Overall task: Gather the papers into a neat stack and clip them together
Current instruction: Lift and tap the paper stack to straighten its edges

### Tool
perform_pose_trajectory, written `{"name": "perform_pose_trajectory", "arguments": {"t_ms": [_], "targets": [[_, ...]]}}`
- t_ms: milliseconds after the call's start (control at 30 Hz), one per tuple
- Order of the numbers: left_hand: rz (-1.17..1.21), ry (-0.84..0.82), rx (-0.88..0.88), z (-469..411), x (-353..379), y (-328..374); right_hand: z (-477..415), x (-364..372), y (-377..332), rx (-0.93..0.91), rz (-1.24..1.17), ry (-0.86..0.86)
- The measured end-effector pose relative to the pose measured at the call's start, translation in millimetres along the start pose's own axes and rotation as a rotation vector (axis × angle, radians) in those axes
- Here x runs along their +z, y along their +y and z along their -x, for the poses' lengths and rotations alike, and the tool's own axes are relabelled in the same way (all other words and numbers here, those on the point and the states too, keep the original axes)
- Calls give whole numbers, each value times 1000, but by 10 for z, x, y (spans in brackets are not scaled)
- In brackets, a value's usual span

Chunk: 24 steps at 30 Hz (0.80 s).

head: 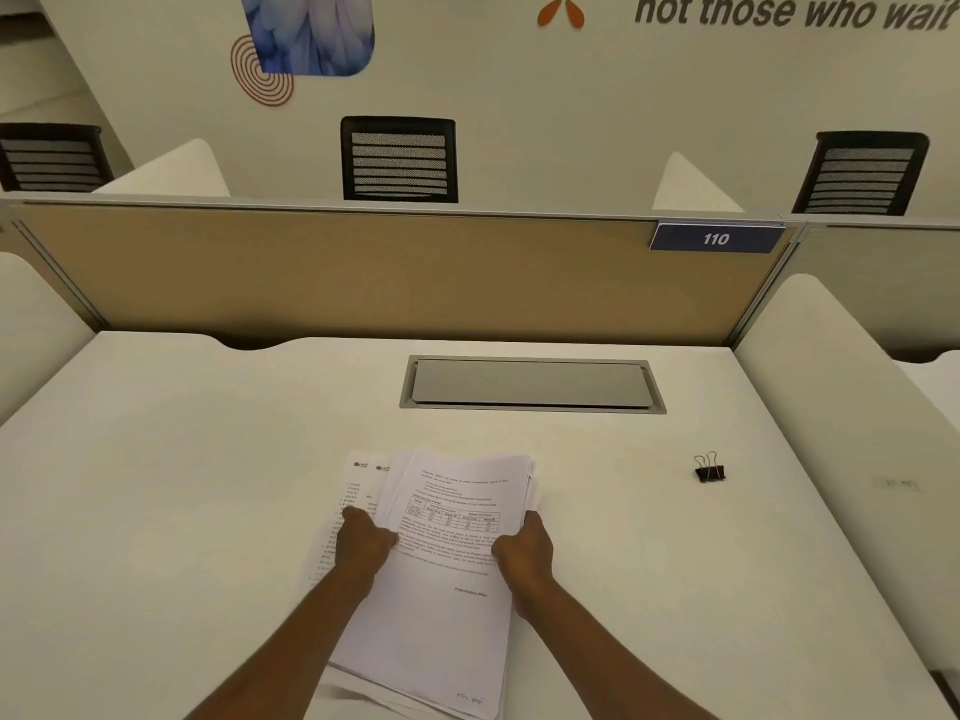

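A white desk (pixel 156 511) fills the lower frame. An uneven pile of papers (pixel 447 511) lies at lower centre, and a black binder clip (pixel 709 469) sits well apart at right. A grey cable hatch (pixel 532 384) is set in above.

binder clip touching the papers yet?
Apart. The head view shows the binder clip standing on the desk off to the right of the papers, with bare desk surface between them.

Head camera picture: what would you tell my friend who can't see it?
A person's left hand and right hand grip the sides of an untidy pile of printed papers on a white desk. A black binder clip sits apart, to the right of the pile, untouched.
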<state>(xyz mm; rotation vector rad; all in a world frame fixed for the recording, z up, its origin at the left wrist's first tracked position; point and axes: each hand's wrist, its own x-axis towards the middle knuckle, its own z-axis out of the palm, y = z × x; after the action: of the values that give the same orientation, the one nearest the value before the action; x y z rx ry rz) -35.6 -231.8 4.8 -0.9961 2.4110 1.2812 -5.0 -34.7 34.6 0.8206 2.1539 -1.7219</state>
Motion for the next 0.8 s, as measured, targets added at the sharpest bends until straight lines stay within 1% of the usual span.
{"name": "perform_pose_trajectory", "arguments": {"t_ms": [67,133,233,300,367,433,500,533,667,800], "targets": [[43,-24,-24,-40,-3,-29,27,-20,-14,-7,-68,-15],[66,-39,-6,-55,-11,-61,49,-32,-21,-33,-104,-24],[124,-20,15,-42,-34,-85,90,-36,-49,-76,-119,-44],[121,12,26,-40,-52,-103,90,-16,-68,-84,-129,-56],[14,82,43,-41,-70,-114,82,19,-100,-56,-119,-50],[-185,135,38,-33,-88,-109,55,65,-106,-41,-96,-28],[-354,136,11,-1,-106,-57,41,118,-98,-38,-78,-9],[-393,124,-1,8,-108,-29,41,142,-97,-37,-63,2],[-431,102,-4,1,-90,12,-1,195,-82,-2,-16,35],[-393,98,36,-35,-142,-9,-102,226,-59,39,61,80]]}}
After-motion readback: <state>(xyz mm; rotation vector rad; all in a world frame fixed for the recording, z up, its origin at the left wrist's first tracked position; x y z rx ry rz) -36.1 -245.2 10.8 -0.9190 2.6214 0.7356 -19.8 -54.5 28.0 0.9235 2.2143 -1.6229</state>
